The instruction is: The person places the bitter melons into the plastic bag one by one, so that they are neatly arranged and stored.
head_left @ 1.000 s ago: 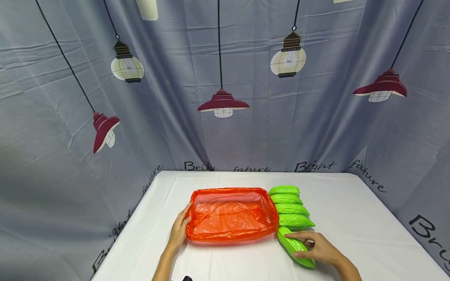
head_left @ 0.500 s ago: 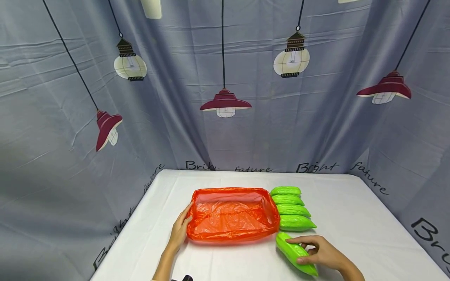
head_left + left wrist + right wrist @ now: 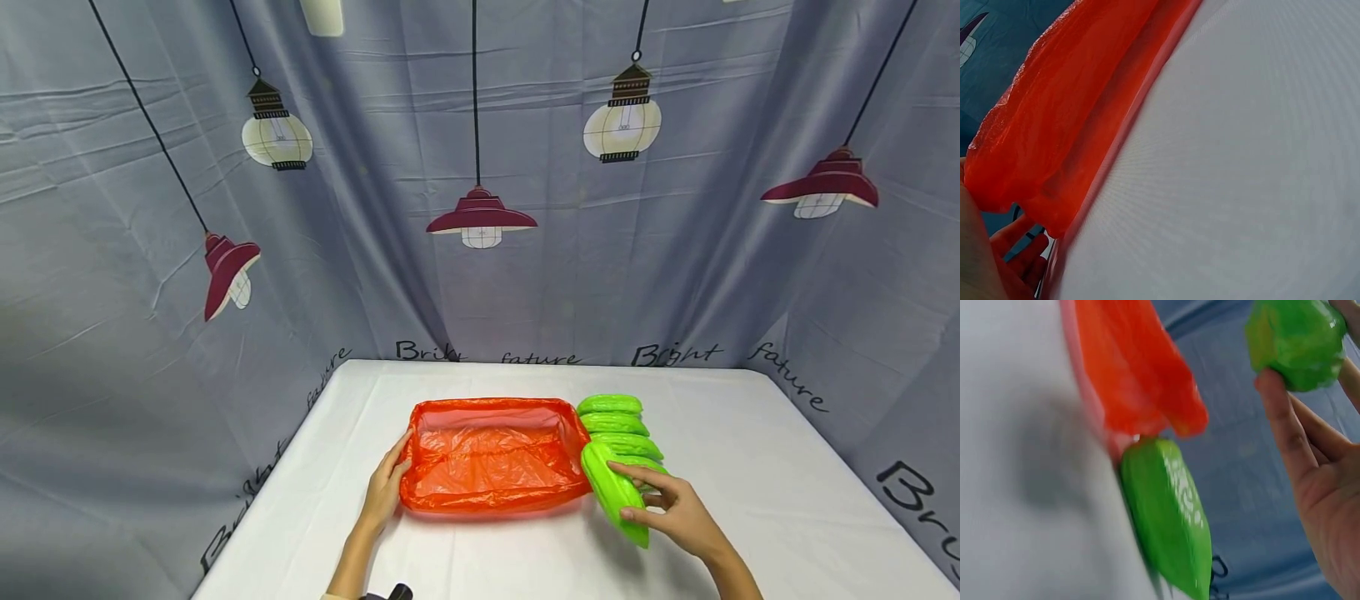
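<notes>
You're pinching a bright-green, tapered, glossy vegetable (image 3: 612,492) in your right hand (image 3: 677,512), holding it above the white-covered table (image 3: 750,475), by the near right corner of a red, rectangular, plastic-film-covered tray (image 3: 495,502). Your left hand (image 3: 384,490) is resting against the tray's left side, fingers loosely extended. Four similar green vegetables (image 3: 619,423) are lying in a row along the right side, nearest partly hidden.

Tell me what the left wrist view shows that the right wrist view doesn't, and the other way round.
Only the left wrist view shows the left hand, against the red container, and part of a lamp printed on the curtain. Only the right wrist view shows the right hand, holding a green vegetable, and a second green vegetable. Both show the red container, curtain and white tabletop.
</notes>
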### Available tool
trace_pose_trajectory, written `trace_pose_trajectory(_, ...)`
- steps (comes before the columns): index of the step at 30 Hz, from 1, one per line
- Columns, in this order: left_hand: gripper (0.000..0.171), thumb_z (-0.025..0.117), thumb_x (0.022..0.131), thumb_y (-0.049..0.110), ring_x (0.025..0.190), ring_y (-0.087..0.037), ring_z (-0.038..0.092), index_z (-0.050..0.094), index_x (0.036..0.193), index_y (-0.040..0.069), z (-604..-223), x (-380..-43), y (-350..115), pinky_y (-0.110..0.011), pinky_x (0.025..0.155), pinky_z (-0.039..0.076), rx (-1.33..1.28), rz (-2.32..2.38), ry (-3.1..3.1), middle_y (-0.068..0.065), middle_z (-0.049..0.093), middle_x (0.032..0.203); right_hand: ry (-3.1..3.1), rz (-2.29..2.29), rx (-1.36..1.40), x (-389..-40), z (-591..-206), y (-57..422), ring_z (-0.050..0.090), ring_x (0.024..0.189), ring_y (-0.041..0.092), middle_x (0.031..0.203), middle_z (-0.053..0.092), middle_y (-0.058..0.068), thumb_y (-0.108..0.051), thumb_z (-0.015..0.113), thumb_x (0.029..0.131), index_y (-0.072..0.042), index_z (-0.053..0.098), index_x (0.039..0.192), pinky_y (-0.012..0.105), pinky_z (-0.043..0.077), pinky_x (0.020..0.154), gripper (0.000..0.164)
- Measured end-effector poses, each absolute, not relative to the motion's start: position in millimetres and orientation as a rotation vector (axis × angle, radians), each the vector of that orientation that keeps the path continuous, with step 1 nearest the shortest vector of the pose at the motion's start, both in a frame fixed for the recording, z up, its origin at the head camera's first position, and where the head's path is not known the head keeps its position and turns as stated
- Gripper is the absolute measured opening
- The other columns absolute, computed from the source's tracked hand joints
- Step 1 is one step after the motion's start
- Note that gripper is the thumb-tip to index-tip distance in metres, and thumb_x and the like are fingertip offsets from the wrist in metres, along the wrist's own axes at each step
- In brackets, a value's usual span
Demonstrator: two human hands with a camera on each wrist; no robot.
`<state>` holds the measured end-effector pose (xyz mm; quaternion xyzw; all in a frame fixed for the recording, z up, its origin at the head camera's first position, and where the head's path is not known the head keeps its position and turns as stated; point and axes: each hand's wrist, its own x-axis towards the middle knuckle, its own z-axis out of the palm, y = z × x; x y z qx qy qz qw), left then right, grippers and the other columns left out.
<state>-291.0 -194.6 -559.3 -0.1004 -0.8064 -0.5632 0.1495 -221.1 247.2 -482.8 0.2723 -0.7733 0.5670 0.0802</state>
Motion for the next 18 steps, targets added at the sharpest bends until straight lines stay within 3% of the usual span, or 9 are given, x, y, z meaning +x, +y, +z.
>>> trace_pose_trajectory(6, 0.043, 0.046, 0.097, 0.024, 0.130, -0.032, 0.032, 0.043, 0.139, 0.029, -560.3, -291.7, -194.0, -0.058, 0.103, 0.023, -0.301, -1.592, -2.322, -0.005, 0.039, 0.143, -2.242, 1.615, 0.721, -231.5, -466.7, 219.9, 0.050, 0.091, 0.009, 0.120, 0.060, -0.002, -0.001, 0.077, 0.071, -0.003, 0.059, 0.123, 0.027, 0.053, 0.071, 0.055)
trace_pose_trajectory(13, 0.043, 0.047, 0.097, 0.024, 0.126, -0.035, 0.037, 0.043, 0.139, 0.027, -561.9, -292.8, -194.3, -0.058, 0.100, 0.027, -0.317, -1.514, -2.341, -0.010, 0.045, 0.137, -2.162, 1.680, 0.656, -235.3, -437.3, 173.6, 0.056, 0.089, 0.021, 0.122, 0.055, 0.020, 0.003, 0.077, 0.069, 0.003, 0.059, 0.120, 0.031, 0.055, 0.068, 0.054)
trace_pose_trajectory(18, 0.043, 0.047, 0.097, 0.025, 0.124, -0.035, 0.040, 0.044, 0.139, 0.026, -562.5, -291.9, -194.9, -0.059, 0.098, 0.029, -0.323, -1.458, -2.359, -0.011, 0.048, 0.133, -2.121, 1.697, 0.645, -241.1, -431.2, 141.0, 0.054, 0.085, 0.021, 0.115, 0.059, 0.018, -0.002, 0.077, 0.072, 0.002, 0.059, 0.121, 0.030, 0.055, 0.064, 0.053)
